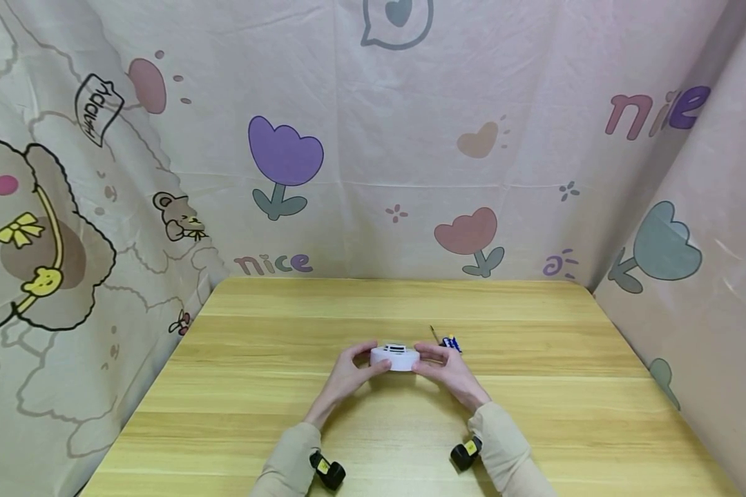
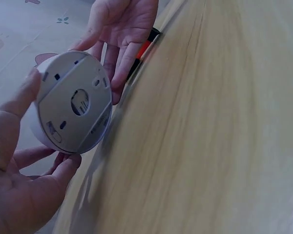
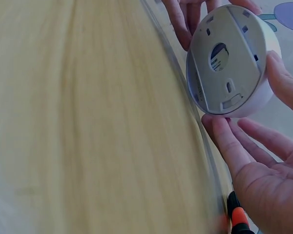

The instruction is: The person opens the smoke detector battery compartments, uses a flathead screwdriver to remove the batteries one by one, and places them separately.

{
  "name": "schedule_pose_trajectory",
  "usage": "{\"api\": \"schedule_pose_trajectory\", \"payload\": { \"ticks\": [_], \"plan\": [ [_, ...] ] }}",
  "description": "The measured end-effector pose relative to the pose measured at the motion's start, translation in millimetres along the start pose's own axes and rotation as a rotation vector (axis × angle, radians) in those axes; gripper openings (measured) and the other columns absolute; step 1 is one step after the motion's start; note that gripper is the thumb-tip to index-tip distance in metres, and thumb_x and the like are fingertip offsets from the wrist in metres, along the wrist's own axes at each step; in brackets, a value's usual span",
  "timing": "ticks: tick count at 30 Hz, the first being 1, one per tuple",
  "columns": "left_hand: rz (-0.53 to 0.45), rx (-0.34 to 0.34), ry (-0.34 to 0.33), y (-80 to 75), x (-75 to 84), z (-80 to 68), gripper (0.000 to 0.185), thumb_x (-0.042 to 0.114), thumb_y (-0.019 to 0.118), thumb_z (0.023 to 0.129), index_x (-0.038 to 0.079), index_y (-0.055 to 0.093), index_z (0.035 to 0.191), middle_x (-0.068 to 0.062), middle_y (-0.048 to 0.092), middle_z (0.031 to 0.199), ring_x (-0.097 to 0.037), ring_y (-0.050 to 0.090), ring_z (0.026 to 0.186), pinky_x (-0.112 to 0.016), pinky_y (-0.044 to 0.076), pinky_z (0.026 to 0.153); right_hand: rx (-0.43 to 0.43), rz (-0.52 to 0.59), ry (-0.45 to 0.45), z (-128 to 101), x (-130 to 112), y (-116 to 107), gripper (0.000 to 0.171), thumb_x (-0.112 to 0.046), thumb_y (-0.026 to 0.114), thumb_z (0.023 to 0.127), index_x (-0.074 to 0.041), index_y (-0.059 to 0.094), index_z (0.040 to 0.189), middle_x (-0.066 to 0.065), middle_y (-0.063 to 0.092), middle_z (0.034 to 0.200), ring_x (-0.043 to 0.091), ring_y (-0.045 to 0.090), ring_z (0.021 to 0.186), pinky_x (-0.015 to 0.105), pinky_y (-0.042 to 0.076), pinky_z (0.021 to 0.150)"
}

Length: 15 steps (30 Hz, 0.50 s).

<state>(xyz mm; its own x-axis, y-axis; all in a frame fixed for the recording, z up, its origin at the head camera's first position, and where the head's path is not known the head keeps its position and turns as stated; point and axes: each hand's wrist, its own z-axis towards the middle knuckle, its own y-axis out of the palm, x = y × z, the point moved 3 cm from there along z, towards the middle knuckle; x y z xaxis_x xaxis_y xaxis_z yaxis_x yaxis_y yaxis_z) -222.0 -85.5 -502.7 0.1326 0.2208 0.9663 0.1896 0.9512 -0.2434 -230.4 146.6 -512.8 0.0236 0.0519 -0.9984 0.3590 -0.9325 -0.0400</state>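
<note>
A white round smoke detector (image 1: 395, 359) is held between both hands above the table, its raised vented part facing up in the head view. My left hand (image 1: 347, 376) pinches its left side between thumb and fingers. On the opposite side my right hand (image 1: 445, 368) grips its edge with thumb and fingertips. From below, the left wrist view shows the detector's flat backplate (image 2: 63, 105), with a round central hole and several small slots. Through that hole a printed label (image 3: 218, 62) shows in the right wrist view.
Just behind my right hand lie a thin screwdriver shaft (image 1: 434, 335) and a small blue-and-yellow item (image 1: 451, 343). A black-and-orange handle (image 3: 239, 216) shows beside the right hand. The wooden table (image 1: 255, 345) meets a printed curtain (image 1: 373, 138) at its back edge.
</note>
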Motion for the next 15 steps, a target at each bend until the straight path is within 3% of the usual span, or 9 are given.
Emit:
{"api": "schedule_pose_trajectory", "payload": {
  "ticks": [7, 15],
  "plan": [
    [-0.049, -0.069, 0.021, 0.5, -2.7, 1.4, 0.064, 0.021, 0.082, 0.084, -0.009, 0.056, 0.135, -0.027, 0.061, 0.136, -0.038, 0.058, 0.129, -0.042, 0.047, 0.113, -0.010, -0.041, 0.005, 0.0, -0.4, 1.3, 0.068, -0.012, 0.078, 0.086, 0.014, 0.047, 0.140, 0.035, 0.054, 0.140, 0.032, 0.064, 0.122, 0.023, 0.057, 0.097],
    [-0.071, -0.104, -0.017, -1.6, -3.1, -0.5, 0.079, 0.015, 0.085, 0.080, -0.014, 0.045, 0.142, -0.034, 0.048, 0.146, -0.048, 0.048, 0.137, -0.051, 0.042, 0.115, -0.035, -0.092, -0.029, 0.7, -2.8, 4.4, 0.073, -0.010, 0.081, 0.083, 0.016, 0.045, 0.141, 0.037, 0.053, 0.140, 0.038, 0.062, 0.125, 0.021, 0.056, 0.099]
  ]
}}
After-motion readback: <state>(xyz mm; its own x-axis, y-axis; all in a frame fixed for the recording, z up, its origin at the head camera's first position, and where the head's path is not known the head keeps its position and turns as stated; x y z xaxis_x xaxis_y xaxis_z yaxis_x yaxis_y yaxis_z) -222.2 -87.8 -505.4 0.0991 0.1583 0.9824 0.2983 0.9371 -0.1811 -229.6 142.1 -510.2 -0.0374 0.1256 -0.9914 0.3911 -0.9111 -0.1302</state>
